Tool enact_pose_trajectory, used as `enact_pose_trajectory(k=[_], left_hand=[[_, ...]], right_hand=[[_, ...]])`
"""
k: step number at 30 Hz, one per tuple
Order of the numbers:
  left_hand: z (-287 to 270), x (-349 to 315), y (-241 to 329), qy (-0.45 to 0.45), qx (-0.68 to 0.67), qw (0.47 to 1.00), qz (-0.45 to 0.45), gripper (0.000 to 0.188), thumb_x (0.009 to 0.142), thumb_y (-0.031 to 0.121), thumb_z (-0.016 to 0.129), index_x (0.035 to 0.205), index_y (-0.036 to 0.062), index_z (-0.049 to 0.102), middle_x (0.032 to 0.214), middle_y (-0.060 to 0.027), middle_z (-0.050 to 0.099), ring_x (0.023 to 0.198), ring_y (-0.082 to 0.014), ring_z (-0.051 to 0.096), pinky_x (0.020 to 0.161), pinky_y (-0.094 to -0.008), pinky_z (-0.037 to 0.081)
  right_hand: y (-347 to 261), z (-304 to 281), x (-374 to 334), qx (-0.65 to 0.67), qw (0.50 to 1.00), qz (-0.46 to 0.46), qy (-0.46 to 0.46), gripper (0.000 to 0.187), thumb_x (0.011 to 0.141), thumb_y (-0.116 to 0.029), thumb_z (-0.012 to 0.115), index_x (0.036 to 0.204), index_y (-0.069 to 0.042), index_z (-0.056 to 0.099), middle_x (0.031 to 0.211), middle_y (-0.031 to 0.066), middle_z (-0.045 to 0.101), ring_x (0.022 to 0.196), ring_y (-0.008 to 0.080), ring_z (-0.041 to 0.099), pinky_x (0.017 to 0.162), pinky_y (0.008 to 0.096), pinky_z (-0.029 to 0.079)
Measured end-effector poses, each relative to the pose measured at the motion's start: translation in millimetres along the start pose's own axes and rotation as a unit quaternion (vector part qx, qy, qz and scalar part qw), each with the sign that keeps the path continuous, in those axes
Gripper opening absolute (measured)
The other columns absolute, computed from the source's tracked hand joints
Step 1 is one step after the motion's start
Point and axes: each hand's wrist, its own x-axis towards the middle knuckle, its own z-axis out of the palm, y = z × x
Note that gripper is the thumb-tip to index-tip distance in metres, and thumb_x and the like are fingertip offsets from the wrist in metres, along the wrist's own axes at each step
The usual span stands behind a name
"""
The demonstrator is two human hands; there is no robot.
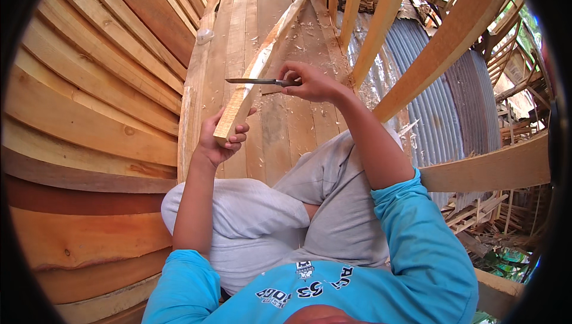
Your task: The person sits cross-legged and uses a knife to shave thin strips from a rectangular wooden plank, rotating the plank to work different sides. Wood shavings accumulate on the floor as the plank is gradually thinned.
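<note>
A long squared wooden pole (239, 108) runs away from me, its near end lifted and its far end by the posts at the back. My left hand (223, 136) is closed round the near end, fingers wrapped about its sides. In my right hand (307, 82) is a knife (256, 81) with a dark handle, gripped between thumb and fingers. The blade points left and lies across the top of the pole, a little beyond my left hand; whether it touches the wood I cannot tell. Past the blade, part of the pole's surface looks pale and bright.
I sit cross-legged on a plank floor (274, 139) scattered with wood shavings. A wall of boards (101, 85) curves up on the left. On the right stand upright wooden posts (441, 56), with corrugated metal sheets (426, 85) beyond. A small clear object (204, 36) lies by the wall.
</note>
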Motion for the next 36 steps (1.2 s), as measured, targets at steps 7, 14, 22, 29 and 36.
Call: enact_pose_trajectory(k=[7, 14, 22, 29, 36], left_hand=[[-11, 5, -4, 0.069, 0.059, 0.996, -0.027, 0.066, 0.104, 0.054, 0.032, 0.132, -0.0019, 0.051, 0.071, -0.0045, 0.054, 0.050, -0.0133, 0.052, 0.037, -0.0255, 0.041], [-20, 13, -6, 0.141, 0.371, 0.918, 0.017, 0.054, 0.085, 0.042, 0.073, 0.122, 0.0071, 0.054, 0.078, -0.0021, 0.055, 0.053, -0.0113, 0.052, 0.043, -0.0265, 0.045], [-62, 59, -26, 0.155, 0.576, 0.803, -0.007, 0.075, 0.071, 0.015, 0.080, 0.138, 0.0045, 0.047, 0.110, -0.0077, 0.064, 0.091, -0.0200, 0.067, 0.076, -0.0338, 0.057], [-118, 85, -43, 0.258, 0.737, 0.621, 0.073, 0.068, 0.061, 0.016, 0.083, 0.123, -0.0023, 0.062, 0.123, -0.0263, 0.065, 0.105, -0.0354, 0.069, 0.087, -0.0386, 0.056], [-162, 74, -38, 0.221, 0.764, 0.590, 0.142, 0.068, 0.067, 0.018, 0.083, 0.128, 0.0004, 0.060, 0.126, -0.0252, 0.065, 0.115, -0.0365, 0.065, 0.095, -0.0397, 0.053]], right_hand=[[6, 29, 23, -0.055, 0.997, -0.044, 0.028, 0.023, 0.095, -0.019, 0.071, 0.105, 0.000, 0.062, 0.083, 0.0042, 0.064, 0.076, 0.0116, 0.058, 0.070, 0.0310, 0.049], [44, 41, 44, 0.047, 0.954, 0.225, 0.192, 0.041, 0.096, -0.041, 0.062, 0.083, -0.001, 0.065, 0.070, 0.0083, 0.061, 0.070, 0.0177, 0.058, 0.067, 0.0363, 0.047], [80, 43, 44, -0.093, 0.957, 0.195, 0.193, 0.045, 0.096, -0.040, 0.063, 0.072, -0.003, 0.056, 0.061, 0.0065, 0.051, 0.059, 0.0182, 0.048, 0.060, 0.0413, 0.041], [62, 41, 37, -0.144, 0.958, 0.203, 0.144, 0.037, 0.093, -0.036, 0.064, 0.090, 0.000, 0.069, 0.087, 0.0239, 0.069, 0.087, 0.0388, 0.068, 0.078, 0.0463, 0.051], [71, 53, 47, -0.210, 0.949, 0.185, 0.149, 0.037, 0.092, -0.036, 0.063, 0.099, -0.001, 0.071, 0.102, 0.0245, 0.071, 0.100, 0.0418, 0.067, 0.087, 0.0487, 0.052]])
